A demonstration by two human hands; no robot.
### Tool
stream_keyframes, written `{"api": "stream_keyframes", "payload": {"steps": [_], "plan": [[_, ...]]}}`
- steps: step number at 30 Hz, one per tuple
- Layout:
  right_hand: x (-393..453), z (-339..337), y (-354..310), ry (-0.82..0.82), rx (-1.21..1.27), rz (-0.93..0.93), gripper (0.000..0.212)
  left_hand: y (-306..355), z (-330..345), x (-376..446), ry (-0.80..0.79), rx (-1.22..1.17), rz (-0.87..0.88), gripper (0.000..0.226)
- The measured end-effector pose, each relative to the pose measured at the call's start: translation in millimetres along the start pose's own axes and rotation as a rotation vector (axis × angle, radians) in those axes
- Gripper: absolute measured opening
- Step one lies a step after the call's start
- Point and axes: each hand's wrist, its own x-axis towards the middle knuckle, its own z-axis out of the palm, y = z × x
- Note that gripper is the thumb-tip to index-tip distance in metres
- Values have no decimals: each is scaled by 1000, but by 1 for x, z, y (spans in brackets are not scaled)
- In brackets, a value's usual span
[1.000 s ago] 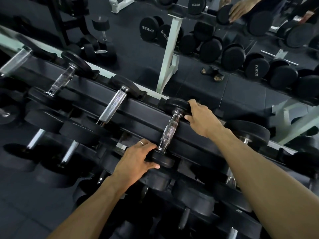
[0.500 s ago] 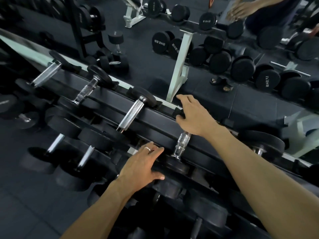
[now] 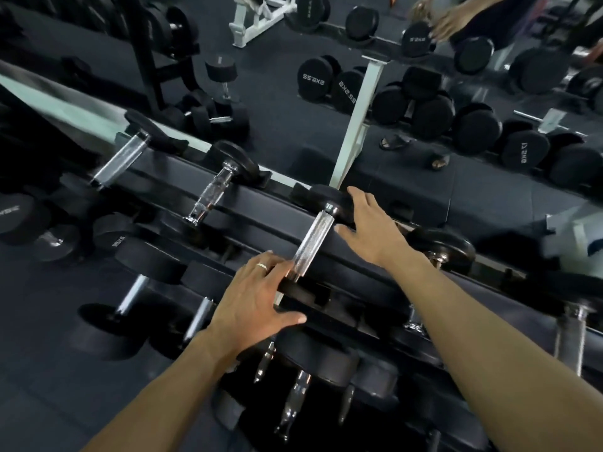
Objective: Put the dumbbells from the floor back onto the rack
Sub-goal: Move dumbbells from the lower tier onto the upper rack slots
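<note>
your left hand [image 3: 257, 300] reaches in from the lower left with the forearm rising toward the rack [image 3: 261, 220], palm down, fingers spread flat over the near black head of a dumbbell [image 3: 313, 244], thumb stretched along the head's near side; a ring [image 3: 262, 266] shows on one finger. it lies on the weight without closing around it. your right hand [image 3: 368, 225] comes in along a long straight forearm from the lower right, fingers open and splayed, fingertips resting against the far head beside the knurled chrome handle. the dumbbell sits on the rack's top tier, tilted across the rails, between a neighbour dumbbell [image 3: 215, 190] on the left and another [image 3: 447, 244] on the right.
</note>
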Motion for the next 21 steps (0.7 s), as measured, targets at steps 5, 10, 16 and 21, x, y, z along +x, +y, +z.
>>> {"api": "stream_keyframes", "payload": {"steps": [5,10,16,21], "plan": [[14,5,0,-34,22,61,62,-20,8,8,-99,-97,-66,84],[29,10,2,-1,13,40,31,-28,25,18,-16,-154,-46,67],[33,9,2,-8,-63,-11,20,-30,27,20,-14,-214,-117,61],[40,5,-4,-29,-115,-37,19,-23,27,19,-24,-237,-128,60]]}}
